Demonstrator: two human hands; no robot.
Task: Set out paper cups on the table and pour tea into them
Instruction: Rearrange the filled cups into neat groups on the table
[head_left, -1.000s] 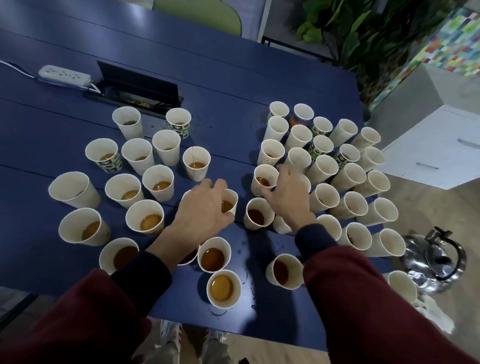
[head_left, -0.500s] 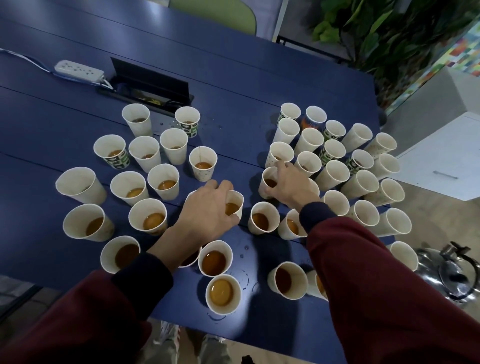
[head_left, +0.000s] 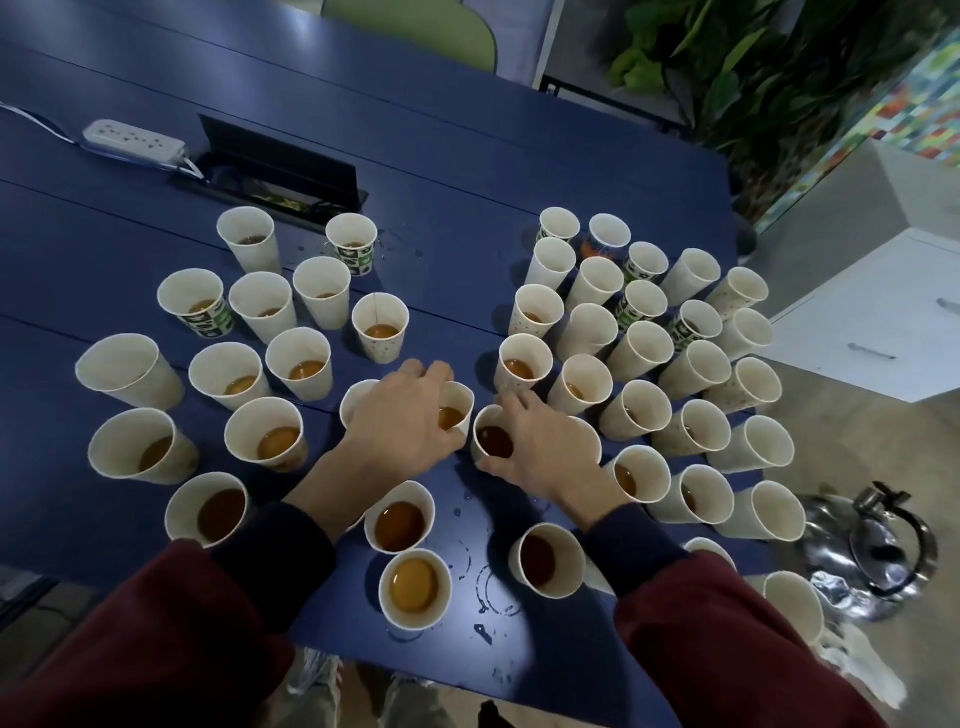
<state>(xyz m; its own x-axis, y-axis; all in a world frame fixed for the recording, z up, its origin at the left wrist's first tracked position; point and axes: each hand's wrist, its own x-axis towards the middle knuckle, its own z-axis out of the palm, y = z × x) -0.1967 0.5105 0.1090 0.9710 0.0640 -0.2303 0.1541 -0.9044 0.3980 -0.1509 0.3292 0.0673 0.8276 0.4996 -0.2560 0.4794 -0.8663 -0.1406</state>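
Observation:
Several white paper cups stand on the dark blue table (head_left: 457, 208), most with amber tea in them. My left hand (head_left: 402, 421) is curled over the rim of a tea-filled cup (head_left: 457, 410) in the middle. Beside it, my right hand (head_left: 545, 447) grips a cup of dark tea (head_left: 491, 439), thumb in front and fingers behind. A steel kettle (head_left: 878, 551) sits low at the right, off the table's edge. Some cups at the right cluster look empty.
A white power strip (head_left: 132, 140) and an open black cable box (head_left: 280, 171) lie at the table's far left. A white cabinet (head_left: 883, 322) and plants (head_left: 753, 67) stand to the right. Wet drops and ring marks spot the near table edge.
My right hand has pulled back from the farther cup and now grips the dark-tea cup nearer me. My left hand has stayed on its cup.

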